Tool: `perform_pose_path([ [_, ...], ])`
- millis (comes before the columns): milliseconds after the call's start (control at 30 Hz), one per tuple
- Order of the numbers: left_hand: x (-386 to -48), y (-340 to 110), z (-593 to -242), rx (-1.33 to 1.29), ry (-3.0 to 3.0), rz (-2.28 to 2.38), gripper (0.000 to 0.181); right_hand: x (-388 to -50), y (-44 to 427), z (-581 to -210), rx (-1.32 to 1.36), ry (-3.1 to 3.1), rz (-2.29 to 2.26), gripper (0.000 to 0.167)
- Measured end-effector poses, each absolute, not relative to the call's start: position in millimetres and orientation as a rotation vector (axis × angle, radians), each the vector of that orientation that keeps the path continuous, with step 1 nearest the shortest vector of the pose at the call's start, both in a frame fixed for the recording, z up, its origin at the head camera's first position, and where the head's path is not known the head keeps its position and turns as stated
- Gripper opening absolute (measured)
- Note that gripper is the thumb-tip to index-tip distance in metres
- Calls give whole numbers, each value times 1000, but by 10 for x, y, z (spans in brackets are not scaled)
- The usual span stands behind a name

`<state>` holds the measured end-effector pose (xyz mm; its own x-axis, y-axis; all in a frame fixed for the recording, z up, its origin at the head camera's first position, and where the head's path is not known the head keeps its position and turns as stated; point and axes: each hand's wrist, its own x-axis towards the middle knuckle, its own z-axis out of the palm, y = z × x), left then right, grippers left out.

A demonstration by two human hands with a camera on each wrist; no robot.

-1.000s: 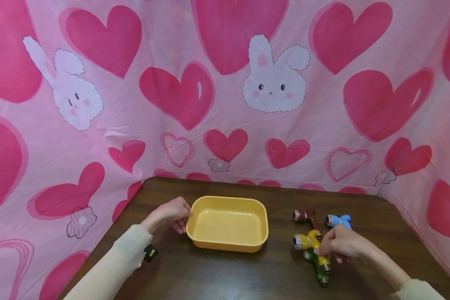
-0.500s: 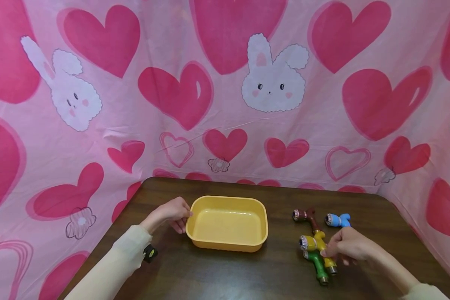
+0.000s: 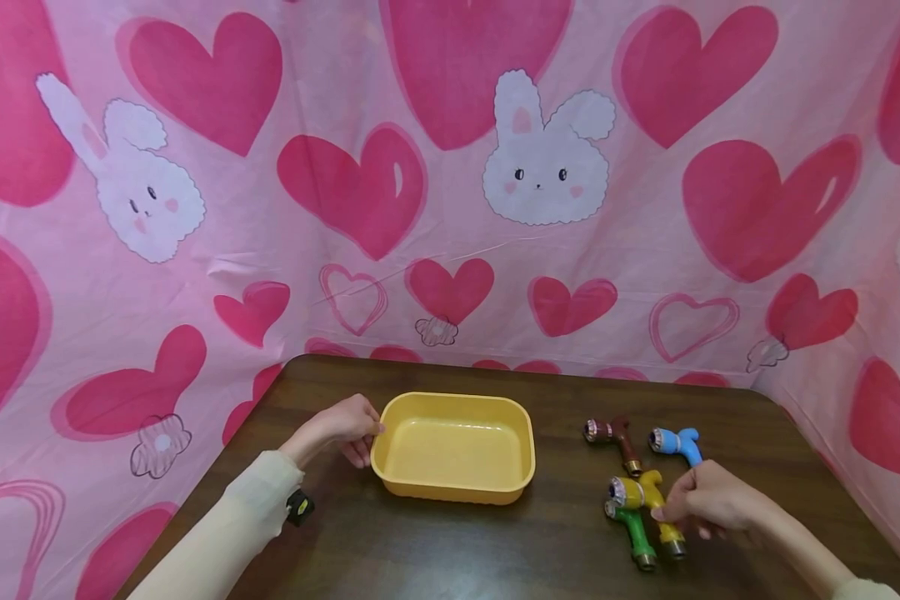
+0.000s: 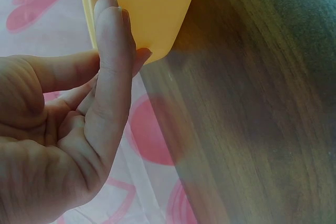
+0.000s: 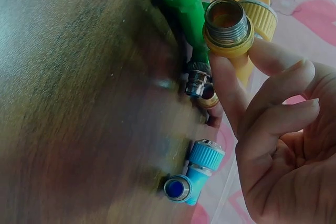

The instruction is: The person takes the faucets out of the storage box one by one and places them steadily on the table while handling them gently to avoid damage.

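My left hand (image 3: 351, 427) pinches the left rim of a yellow plastic tub (image 3: 450, 492), thumb on one side and fingers on the other. On the right, my right hand (image 3: 720, 500) holds a yellow tap (image 3: 654, 498) between thumb and fingers. In the right wrist view its threaded metal end (image 5: 227, 22) faces the camera. A green tap (image 3: 635, 537) lies just below and partly behind the yellow one. A brown-red tap (image 3: 617, 437) lies farther back. Beyond the right hand's fingers is a blue tap (image 3: 675, 442), whose lower end the hand partly covers in the head view.
All of this is on a dark wooden table (image 3: 420, 558). A pink cloth (image 3: 450, 233) printed with hearts and rabbits hangs behind the table and at its sides. A black band with a small device (image 3: 298, 507) is on the left wrist.
My right hand has shifted right and slightly toward me with the yellow tap, uncovering more of the brown-red and green taps. The left hand and the tub have stayed in place.
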<state>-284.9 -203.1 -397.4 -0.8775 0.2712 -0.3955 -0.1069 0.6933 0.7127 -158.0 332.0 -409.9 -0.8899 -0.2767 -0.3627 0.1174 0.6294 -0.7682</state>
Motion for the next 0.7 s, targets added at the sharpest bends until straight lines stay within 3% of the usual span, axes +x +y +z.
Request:
perform_pose_path([
  [700,-2843,-2038,-3970,110,2425,1065,20,-1473,3537,-4112,-106,2421,-1130,25],
])
